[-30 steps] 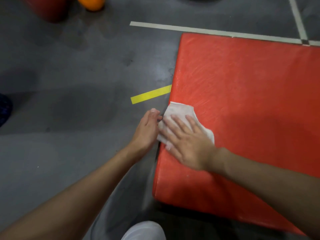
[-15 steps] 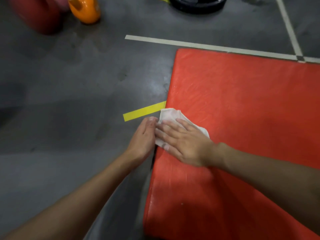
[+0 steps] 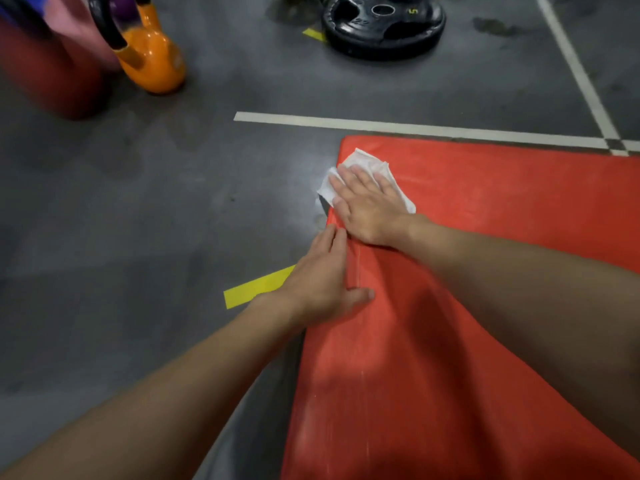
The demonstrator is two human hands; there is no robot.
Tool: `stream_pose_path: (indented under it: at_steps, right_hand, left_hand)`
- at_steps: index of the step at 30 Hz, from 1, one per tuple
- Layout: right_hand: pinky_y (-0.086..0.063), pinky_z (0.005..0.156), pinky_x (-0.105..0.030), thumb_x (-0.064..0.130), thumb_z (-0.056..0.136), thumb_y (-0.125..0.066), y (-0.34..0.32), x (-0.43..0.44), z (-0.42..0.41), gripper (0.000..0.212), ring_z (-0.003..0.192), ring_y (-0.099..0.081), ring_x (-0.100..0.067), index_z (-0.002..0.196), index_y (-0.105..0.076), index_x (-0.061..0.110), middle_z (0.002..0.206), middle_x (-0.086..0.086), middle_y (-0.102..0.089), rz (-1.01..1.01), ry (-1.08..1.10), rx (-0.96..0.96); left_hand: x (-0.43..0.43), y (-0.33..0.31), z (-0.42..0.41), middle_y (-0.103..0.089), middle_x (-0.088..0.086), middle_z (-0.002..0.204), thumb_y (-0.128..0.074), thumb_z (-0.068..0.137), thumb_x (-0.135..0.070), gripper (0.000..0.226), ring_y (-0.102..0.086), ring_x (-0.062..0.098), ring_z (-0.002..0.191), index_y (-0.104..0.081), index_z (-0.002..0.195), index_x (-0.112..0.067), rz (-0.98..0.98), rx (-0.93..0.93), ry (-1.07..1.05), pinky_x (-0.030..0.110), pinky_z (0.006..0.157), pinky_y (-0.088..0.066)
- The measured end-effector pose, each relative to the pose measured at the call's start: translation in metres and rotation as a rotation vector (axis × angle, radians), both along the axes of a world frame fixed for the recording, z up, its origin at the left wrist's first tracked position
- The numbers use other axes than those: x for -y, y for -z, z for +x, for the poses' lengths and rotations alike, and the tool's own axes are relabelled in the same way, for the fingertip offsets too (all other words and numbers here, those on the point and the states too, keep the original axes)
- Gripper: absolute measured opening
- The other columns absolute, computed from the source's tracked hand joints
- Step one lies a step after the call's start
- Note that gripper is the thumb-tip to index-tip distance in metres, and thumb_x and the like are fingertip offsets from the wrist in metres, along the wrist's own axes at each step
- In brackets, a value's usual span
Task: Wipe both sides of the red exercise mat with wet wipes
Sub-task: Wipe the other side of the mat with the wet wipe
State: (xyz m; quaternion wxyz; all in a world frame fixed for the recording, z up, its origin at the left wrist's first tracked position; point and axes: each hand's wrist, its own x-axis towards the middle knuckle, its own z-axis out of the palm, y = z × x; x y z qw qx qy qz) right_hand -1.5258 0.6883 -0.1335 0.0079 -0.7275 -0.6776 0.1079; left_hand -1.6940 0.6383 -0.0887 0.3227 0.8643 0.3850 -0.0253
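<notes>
The red exercise mat [image 3: 485, 254] lies flat on the grey floor and fills the right half of the view. A white wet wipe [image 3: 363, 164] lies crumpled on the mat's far left corner and hangs slightly over the left edge. My right hand [image 3: 367, 202] presses flat on the wipe with straight fingers. My left hand [image 3: 322, 282] rests on the mat's left edge just nearer to me, fingers along the side and thumb on top of the mat.
An orange kettlebell [image 3: 152, 60] and a dark red object [image 3: 45, 74] stand at the far left. A black weight plate [image 3: 384, 26] lies on the floor beyond the mat. White floor lines [image 3: 415, 128] and a yellow tape strip [image 3: 256, 289] mark the grey floor.
My right hand has slid the wipe away from me along the mat's left edge to its far corner. My left hand stayed on the edge, now behind the right hand.
</notes>
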Motion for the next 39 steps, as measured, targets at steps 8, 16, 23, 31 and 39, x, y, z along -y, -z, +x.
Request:
stream_pose_path:
  at_steps: [8,16,23,31,39]
  right_hand:
    - [0.010,0.120,-0.045,0.046,0.102,-0.012,-0.003,-0.063,0.055,0.058,0.153,0.009,-0.019,0.158,-0.004,0.033,0.166,0.003,0.005,-0.045,0.167,-0.028]
    - [0.011,0.121,-0.048,0.043,0.101,-0.015,-0.008,-0.064,0.057,0.061,0.152,0.012,-0.021,0.158,-0.001,0.029,0.166,-0.001,0.008,-0.087,0.363,-0.053]
    - [0.009,0.120,-0.046,0.043,0.104,-0.017,-0.002,0.055,-0.015,0.061,0.153,0.007,-0.021,0.159,-0.004,0.021,0.166,-0.002,0.006,0.006,0.065,-0.005]
    - [-0.042,0.093,-0.010,0.000,0.094,-0.052,-0.042,0.102,-0.042,0.041,0.119,-0.053,-0.010,0.131,-0.060,0.016,0.141,-0.001,-0.048,0.255,0.508,-1.113]
    - [-0.034,0.112,-0.021,-0.014,0.092,-0.040,-0.052,0.134,-0.019,0.056,0.133,-0.046,-0.018,0.143,-0.046,0.007,0.140,-0.008,-0.052,0.220,0.414,-0.927]
  left_hand:
    - [-0.012,0.000,0.028,-0.019,0.016,0.151,-0.077,0.068,-0.060,0.109,-0.023,0.029,0.143,-0.028,0.144,0.001,0.307,-0.348,0.095,0.037,0.110,-0.029]
    - [-0.012,0.000,0.022,0.012,0.010,0.164,-0.072,0.076,-0.058,0.119,0.005,0.020,0.151,-0.004,0.154,0.000,0.216,-0.302,0.123,0.036,0.121,-0.009]
    - [-0.035,-0.013,0.015,-0.068,0.016,0.100,-0.052,0.081,-0.008,0.021,-0.061,0.016,0.087,-0.064,0.096,0.001,-0.176,0.289,-0.340,0.043,0.079,-0.047]
    - [-0.022,0.007,0.021,-0.050,0.005,0.129,-0.048,0.096,-0.046,0.036,-0.041,0.029,0.126,-0.067,0.117,-0.023,0.020,0.054,-0.280,0.039,0.107,-0.032]
    - [-0.003,-0.013,0.019,-0.052,0.008,0.116,-0.051,0.079,-0.006,0.037,-0.047,0.030,0.110,-0.061,0.113,-0.018,0.173,0.300,-0.350,0.039,0.096,-0.039]
